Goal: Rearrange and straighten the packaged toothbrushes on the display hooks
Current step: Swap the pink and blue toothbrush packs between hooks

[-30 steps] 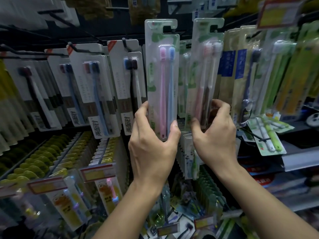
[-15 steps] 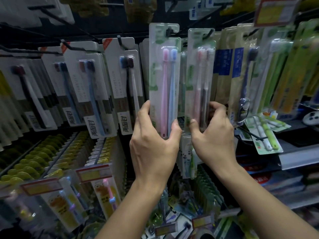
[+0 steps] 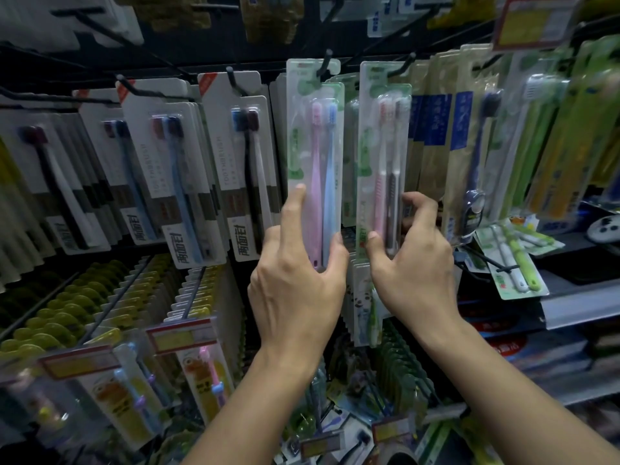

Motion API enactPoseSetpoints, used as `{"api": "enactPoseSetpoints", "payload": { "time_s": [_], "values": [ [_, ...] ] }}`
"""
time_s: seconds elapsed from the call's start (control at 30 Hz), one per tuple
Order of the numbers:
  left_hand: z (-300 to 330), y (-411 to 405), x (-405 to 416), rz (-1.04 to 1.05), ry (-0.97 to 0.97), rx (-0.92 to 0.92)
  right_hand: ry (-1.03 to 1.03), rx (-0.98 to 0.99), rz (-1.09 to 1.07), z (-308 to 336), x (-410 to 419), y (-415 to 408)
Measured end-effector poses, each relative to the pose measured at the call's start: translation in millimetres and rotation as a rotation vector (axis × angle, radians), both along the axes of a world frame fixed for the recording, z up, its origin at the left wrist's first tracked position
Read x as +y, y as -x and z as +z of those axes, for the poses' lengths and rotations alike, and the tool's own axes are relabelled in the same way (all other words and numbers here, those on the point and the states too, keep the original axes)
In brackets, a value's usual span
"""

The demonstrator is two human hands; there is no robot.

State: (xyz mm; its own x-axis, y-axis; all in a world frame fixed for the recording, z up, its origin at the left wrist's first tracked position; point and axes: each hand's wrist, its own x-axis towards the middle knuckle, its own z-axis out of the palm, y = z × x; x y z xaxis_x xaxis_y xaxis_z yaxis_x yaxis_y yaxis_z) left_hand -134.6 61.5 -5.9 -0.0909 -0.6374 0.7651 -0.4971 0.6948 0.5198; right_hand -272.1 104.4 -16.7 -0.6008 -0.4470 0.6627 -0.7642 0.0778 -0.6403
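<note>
Two hands low on hanging packs, left hand (image 3: 295, 280) pinching pink-blue pack (image 3: 315, 156), right hand (image 3: 412, 263) gripping pink-grey pack (image 3: 384, 152)

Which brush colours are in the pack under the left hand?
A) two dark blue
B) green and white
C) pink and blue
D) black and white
C: the left hand pinches the lower end of a clear pack showing one pink and one blue toothbrush side by side, hanging on its hook.

A single wide-angle head-worn camera faces forward, close to a wall of display hooks (image 3: 322, 67). Both forearms enter from 6 o'clock, and the hanging rows bow outward toward 9 and 3 o'clock.
</note>
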Motion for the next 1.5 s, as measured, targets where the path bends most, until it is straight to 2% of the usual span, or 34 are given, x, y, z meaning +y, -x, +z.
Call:
{"api": "enactPoseSetpoints", "payload": {
  "time_s": [0.77, 1.5],
  "values": [
    [7.2, 30.9, -23.9, 0.009, -0.111, 0.017, -0.127, 0.114, -0.12, 14.6, -29.4, 7.5],
    [10.8, 35.2, -44.9, 0.12, -0.132, -0.232, -0.245, 0.094, -0.164, 19.7, -49.3, 9.3]
  ]
}}
